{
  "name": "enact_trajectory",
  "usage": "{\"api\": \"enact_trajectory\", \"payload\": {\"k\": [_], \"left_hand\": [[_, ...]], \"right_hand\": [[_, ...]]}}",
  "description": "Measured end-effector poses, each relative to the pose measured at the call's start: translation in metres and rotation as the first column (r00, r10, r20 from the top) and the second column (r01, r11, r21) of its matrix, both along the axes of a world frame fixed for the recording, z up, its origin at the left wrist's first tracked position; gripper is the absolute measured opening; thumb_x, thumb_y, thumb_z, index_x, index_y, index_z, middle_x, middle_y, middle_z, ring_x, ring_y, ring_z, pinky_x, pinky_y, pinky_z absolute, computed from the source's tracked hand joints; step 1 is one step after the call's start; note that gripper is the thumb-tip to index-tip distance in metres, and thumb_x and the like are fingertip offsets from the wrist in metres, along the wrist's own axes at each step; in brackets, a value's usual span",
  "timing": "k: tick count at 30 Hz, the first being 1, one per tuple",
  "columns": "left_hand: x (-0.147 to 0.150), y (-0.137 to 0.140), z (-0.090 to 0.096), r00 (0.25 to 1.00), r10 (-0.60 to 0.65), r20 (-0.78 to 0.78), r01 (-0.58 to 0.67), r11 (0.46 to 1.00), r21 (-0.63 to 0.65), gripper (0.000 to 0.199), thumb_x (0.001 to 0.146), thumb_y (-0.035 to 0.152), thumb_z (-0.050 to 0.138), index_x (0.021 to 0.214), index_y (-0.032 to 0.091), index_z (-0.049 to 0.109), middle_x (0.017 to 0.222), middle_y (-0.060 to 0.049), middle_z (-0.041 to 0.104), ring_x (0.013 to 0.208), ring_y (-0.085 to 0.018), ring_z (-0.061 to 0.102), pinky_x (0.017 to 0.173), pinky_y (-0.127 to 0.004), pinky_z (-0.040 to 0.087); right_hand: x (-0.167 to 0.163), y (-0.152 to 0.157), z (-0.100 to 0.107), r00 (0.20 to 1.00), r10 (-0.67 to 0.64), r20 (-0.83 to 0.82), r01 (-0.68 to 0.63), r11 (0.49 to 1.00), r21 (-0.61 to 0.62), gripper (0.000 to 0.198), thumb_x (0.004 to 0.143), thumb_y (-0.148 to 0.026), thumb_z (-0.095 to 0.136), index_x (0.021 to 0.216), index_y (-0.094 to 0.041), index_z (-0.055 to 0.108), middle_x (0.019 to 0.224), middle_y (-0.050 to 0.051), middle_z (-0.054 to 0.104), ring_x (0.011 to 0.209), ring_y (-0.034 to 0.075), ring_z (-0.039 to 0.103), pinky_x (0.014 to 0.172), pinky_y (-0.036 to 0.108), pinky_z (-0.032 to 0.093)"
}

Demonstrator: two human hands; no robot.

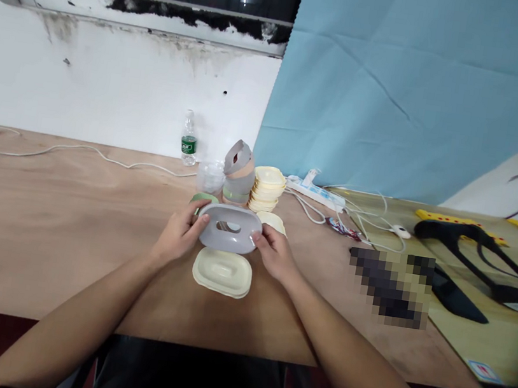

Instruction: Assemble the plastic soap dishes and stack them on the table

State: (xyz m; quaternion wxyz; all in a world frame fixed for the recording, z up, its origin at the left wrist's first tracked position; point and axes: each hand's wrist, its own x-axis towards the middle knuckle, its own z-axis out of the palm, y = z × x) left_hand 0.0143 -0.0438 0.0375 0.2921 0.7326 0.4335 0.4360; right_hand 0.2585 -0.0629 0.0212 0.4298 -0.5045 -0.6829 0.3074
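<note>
Between my two hands is a grey oval plastic piece [214, 239] with a slot through its middle, tilted up toward me. My left hand [181, 229] grips its left end, thumb on the near face. At the right end, my right hand [274, 253] pinches the rim in the same way. Just below it on the table lies a cream oval plastic piece [221, 272] with a raised middle. Partly hidden behind the grey piece are a green piece [204, 198] and another cream piece [273, 223].
Farther back stand a leaning stack of grey, peach and green pieces [238, 181], a cream stack [266, 190], clear plastic containers [210, 177] and a water bottle [189, 142]. A power strip [319, 194] with cables lies right of them. Dark items [457, 296] sit at far right.
</note>
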Motion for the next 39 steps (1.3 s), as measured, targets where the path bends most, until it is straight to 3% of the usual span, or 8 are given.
{"api": "enact_trajectory", "payload": {"k": [3, 5, 9, 16, 18, 27, 33, 39], "left_hand": [[-0.005, 0.003, 0.004, 0.988, -0.037, -0.148, 0.034, 0.999, -0.021, 0.041, 0.09, 0.048, 0.043, 0.115, 0.019, 0.058, 0.069, -0.001, 0.063, 0.062, -0.016, 0.059, 0.056, -0.026, 0.042], [-0.007, 0.004, 0.006, 0.967, -0.063, -0.246, 0.056, 0.998, -0.038, 0.037, 0.09, 0.047, 0.042, 0.102, 0.018, 0.061, 0.067, -0.001, 0.063, 0.06, -0.016, 0.057, 0.055, -0.026, 0.04], [-0.008, 0.004, 0.007, 0.917, -0.151, -0.368, 0.13, 0.988, -0.08, 0.033, 0.091, 0.043, 0.038, 0.086, 0.018, 0.059, 0.062, 0.0, 0.06, 0.06, -0.016, 0.056, 0.054, -0.025, 0.037], [-0.005, 0.003, 0.001, 0.749, -0.264, -0.608, 0.239, 0.963, -0.124, 0.03, 0.088, 0.04, 0.04, 0.075, 0.018, 0.055, 0.068, -0.002, 0.061, 0.062, -0.016, 0.056, 0.056, -0.027, 0.037], [-0.004, 0.004, -0.001, 0.706, -0.265, -0.657, 0.246, 0.961, -0.124, 0.031, 0.087, 0.041, 0.04, 0.075, 0.017, 0.057, 0.07, -0.003, 0.062, 0.063, -0.017, 0.056, 0.056, -0.027, 0.037], [-0.009, 0.011, -0.01, 0.664, -0.263, -0.7, 0.265, 0.958, -0.108, 0.038, 0.088, 0.048, 0.04, 0.075, 0.018, 0.061, 0.072, -0.004, 0.063, 0.065, -0.018, 0.057, 0.057, -0.029, 0.037], [-0.009, 0.014, -0.014, 0.726, -0.226, -0.65, 0.227, 0.97, -0.084, 0.036, 0.083, 0.049, 0.051, 0.106, 0.022, 0.06, 0.083, -0.003, 0.067, 0.068, -0.018, 0.06, 0.056, -0.028, 0.038], [-0.011, 0.018, -0.013, 0.789, 0.005, -0.615, 0.076, 0.991, 0.106, 0.034, 0.087, 0.051, 0.046, 0.098, 0.023, 0.062, 0.082, -0.002, 0.066, 0.074, -0.018, 0.061, 0.062, -0.026, 0.041]], "right_hand": [[0.006, 0.001, 0.005, 0.998, 0.038, 0.05, -0.032, 0.993, -0.115, 0.057, 0.085, -0.067, 0.039, 0.058, -0.018, 0.049, 0.051, 0.0, 0.052, 0.051, 0.012, 0.047, 0.052, 0.024, 0.034], [0.011, 0.001, 0.01, 0.988, 0.136, 0.08, -0.112, 0.962, -0.249, 0.061, 0.085, -0.068, 0.039, 0.053, -0.017, 0.051, 0.047, 0.0, 0.052, 0.047, 0.011, 0.047, 0.051, 0.024, 0.034], [0.02, -0.002, 0.021, 0.935, 0.35, 0.055, -0.278, 0.821, -0.499, 0.061, 0.082, -0.067, 0.046, 0.052, -0.015, 0.057, 0.046, 0.002, 0.056, 0.043, 0.009, 0.046, 0.047, 0.023, 0.031], [0.026, -0.002, 0.025, 0.837, 0.52, 0.167, -0.285, 0.677, -0.679, 0.067, 0.078, -0.073, 0.044, 0.058, -0.012, 0.064, 0.051, 0.006, 0.062, 0.042, 0.009, 0.046, 0.043, 0.021, 0.03], [0.023, -0.003, 0.023, 0.811, 0.546, 0.209, -0.262, 0.659, -0.705, 0.066, 0.077, -0.073, 0.046, 0.06, -0.012, 0.064, 0.054, 0.006, 0.063, 0.044, 0.009, 0.048, 0.045, 0.021, 0.032], [0.016, -0.002, 0.014, 0.777, 0.53, 0.339, -0.217, 0.732, -0.646, 0.061, 0.074, -0.073, 0.05, 0.06, -0.015, 0.06, 0.052, 0.003, 0.061, 0.048, 0.01, 0.051, 0.051, 0.021, 0.037], [0.015, -0.001, 0.01, 0.79, 0.449, 0.418, -0.156, 0.805, -0.572, 0.061, 0.076, -0.074, 0.046, 0.06, -0.016, 0.058, 0.051, 0.002, 0.059, 0.045, 0.011, 0.05, 0.05, 0.023, 0.035], [0.015, 0.001, 0.01, 0.759, 0.365, 0.54, -0.109, 0.888, -0.447, 0.058, 0.081, -0.068, 0.043, 0.058, -0.017, 0.056, 0.051, 0.0, 0.056, 0.048, 0.01, 0.046, 0.05, 0.024, 0.028]]}}
